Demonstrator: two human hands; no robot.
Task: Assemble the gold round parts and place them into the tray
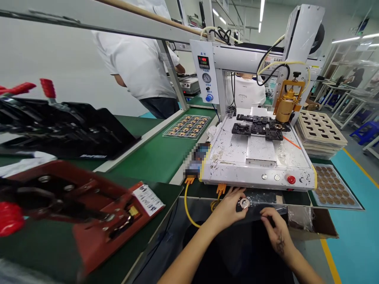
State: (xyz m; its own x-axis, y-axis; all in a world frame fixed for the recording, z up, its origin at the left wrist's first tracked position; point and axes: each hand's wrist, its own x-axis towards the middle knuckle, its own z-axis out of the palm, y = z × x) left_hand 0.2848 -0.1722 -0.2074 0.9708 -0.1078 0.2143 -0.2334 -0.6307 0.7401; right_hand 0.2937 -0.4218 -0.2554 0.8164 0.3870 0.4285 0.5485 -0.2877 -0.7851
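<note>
My left hand is closed in a pinch on a small round metal part, held just below the front edge of the white dispensing machine. My right hand sits beside it with fingers curled on a sheet of clear plastic film. On the machine bed lie black fixtures under a gold dispensing head.
A tray of brown round parts lies at the right, with stacked beige trays behind it. A clear tray of gold parts rests on the green conveyor. Red and black clamp jigs fill the left. A person in white stands behind.
</note>
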